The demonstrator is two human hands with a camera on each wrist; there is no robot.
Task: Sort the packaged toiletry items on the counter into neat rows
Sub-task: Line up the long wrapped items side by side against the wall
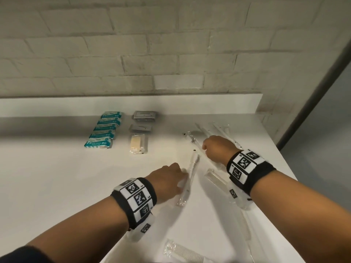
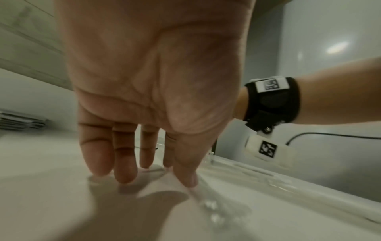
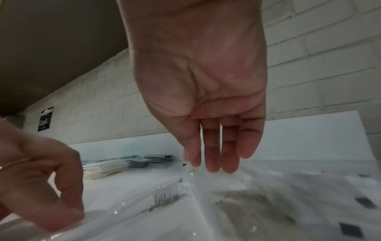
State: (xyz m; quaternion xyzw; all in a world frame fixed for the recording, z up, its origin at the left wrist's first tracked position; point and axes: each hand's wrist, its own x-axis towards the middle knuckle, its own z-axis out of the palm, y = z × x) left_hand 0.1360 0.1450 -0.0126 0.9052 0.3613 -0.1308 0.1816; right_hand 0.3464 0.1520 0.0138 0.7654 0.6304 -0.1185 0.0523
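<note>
Head view: wrapped comb cut off by bottom edge.

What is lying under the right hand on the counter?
Under the right hand lie clear-wrapped toothbrushes on the white counter; its straight fingers reach down to one wrapper. How many packets the hand covers cannot be seen.

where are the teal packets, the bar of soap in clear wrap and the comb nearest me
teal packets (image 1: 104,130), head view, middle packet of the row
bar of soap (image 1: 138,143), head view, middle of the pale bar
comb (image 1: 187,253), head view, its toothed middle
</note>
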